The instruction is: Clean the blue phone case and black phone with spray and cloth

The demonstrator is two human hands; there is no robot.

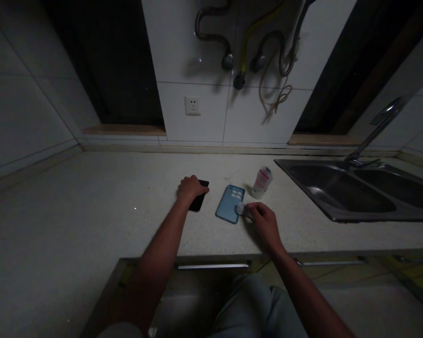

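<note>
A dark smartphone [198, 203] lies on the counter. My left hand [190, 188] reaches over its upper part, fingers curled at the left side and thumb at the right, gripping it. Right of it rests a blue phone case [228, 206] with camera cut-outs near its top. Between its fingertips my right hand [265, 219] pinches a small whitish piece [241, 209], perhaps a wipe or pad, over the case's right edge. Whether it touches the case I cannot tell. Behind my right hand stands a translucent bottle [262, 182] with a pink-and-white label.
A steel double sink [305, 190] with a chrome faucet [373, 129] is set into the counter at right. The tiled wall behind has a power socket [192, 106] and hanging hoses [245, 42]. Drawers with metal handles [213, 266] lie below the counter's front edge.
</note>
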